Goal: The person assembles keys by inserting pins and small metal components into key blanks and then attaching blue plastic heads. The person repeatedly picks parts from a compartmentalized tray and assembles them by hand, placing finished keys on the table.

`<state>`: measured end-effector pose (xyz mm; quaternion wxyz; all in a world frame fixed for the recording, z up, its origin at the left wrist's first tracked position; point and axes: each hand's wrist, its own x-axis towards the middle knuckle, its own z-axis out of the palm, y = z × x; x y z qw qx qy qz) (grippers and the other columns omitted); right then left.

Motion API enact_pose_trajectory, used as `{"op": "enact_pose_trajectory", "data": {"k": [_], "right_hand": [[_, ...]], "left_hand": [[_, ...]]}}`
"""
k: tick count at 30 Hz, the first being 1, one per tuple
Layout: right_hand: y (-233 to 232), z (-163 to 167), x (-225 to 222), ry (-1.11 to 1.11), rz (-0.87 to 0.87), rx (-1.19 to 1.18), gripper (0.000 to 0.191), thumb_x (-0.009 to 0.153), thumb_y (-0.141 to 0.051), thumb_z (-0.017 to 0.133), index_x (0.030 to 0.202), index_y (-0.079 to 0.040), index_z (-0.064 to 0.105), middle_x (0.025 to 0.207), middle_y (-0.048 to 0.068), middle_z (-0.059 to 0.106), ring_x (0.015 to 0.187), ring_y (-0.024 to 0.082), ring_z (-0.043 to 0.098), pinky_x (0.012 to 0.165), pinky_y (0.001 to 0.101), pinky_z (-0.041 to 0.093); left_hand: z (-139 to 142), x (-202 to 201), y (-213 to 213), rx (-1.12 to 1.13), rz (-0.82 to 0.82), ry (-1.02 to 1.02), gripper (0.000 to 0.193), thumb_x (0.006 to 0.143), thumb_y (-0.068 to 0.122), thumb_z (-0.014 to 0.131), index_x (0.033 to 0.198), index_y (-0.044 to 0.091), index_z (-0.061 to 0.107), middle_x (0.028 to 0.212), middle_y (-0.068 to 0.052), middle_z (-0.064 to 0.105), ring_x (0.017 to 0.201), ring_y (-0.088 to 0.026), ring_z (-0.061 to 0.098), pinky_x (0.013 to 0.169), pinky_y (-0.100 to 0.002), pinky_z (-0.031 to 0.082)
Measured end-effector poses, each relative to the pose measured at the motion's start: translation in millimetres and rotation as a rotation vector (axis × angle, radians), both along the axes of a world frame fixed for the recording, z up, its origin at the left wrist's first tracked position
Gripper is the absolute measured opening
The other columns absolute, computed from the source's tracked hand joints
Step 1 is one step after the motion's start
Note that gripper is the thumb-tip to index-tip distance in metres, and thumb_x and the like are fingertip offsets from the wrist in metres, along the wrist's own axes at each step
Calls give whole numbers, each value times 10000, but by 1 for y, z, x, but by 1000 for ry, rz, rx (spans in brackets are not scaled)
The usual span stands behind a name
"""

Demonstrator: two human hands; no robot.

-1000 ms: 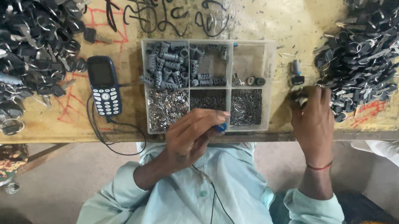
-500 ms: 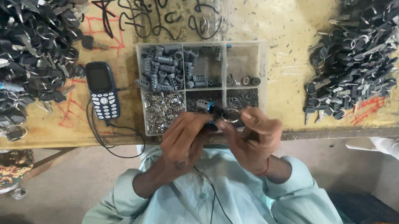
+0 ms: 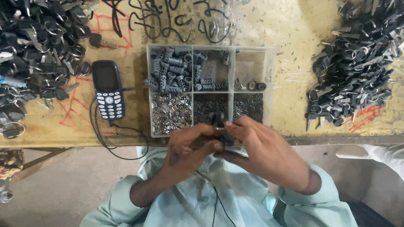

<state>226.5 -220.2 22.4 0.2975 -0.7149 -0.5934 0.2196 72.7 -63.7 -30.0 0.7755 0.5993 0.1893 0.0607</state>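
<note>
My left hand (image 3: 188, 147) and my right hand (image 3: 264, 151) meet at the near table edge, both closed on one small black key-like part (image 3: 220, 123) held between the fingertips. Just beyond the hands lies a clear plastic compartment box (image 3: 270, 80). It holds grey cylinders (image 3: 172, 73) in the far left cells and small metal bits (image 3: 172, 112) in the near cells. What the part's lower end looks like is hidden by my fingers.
A heap of black-headed keys (image 3: 25, 49) covers the table's left side, and another pile of black key parts (image 3: 356, 66) sits on the right. A dark blue keypad phone (image 3: 108, 89) with a black cable lies left of the box. A white sleeve (image 3: 393, 158) shows at the right edge.
My right hand came back from the right-hand pile to the middle and joined my left hand. Both now grip the black part in front of the box.
</note>
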Motion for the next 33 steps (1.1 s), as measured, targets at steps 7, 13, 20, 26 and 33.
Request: {"op": "enact_pose_trajectory", "data": {"k": [7,13,20,26,33], "right_hand": [[51,69,55,359,267,-164,536,747,-189,850,1196,-55,588,1090,125,717,793,219,785,688,318,602],[48,12,17,120,-244,-55,400,844,-134,810,1183,-29,624,1069,118,705,601,244,631,556,353,523],[48,-27,5,-437,170,-230,186,782,-126,633,942,-43,591,934,96,547,900,263,623,718,387,500],[48,-31,2,-432,126,-239,181,851,-145,624,989,-34,588,947,98,539,874,253,614,699,386,489],[52,-31,1,-311,46,-188,167,911,-170,643,988,-46,563,935,101,524,857,275,627,702,414,507]], "left_hand": [[29,-10,21,351,-87,-51,138,967,136,686,896,24,721,726,-53,694,594,-147,637,545,-322,474],[44,-18,51,838,-66,115,120,901,114,651,1010,73,676,844,-100,705,770,-314,684,634,-426,502],[29,-16,47,960,-95,258,79,957,126,623,1016,82,595,918,-108,687,844,-351,691,670,-477,520],[37,-21,49,745,-18,130,98,966,60,640,1053,27,610,929,-140,684,821,-301,704,705,-403,535],[21,-21,36,447,97,50,194,964,-5,651,1151,6,702,982,-89,732,788,-137,727,704,-270,578]]}}
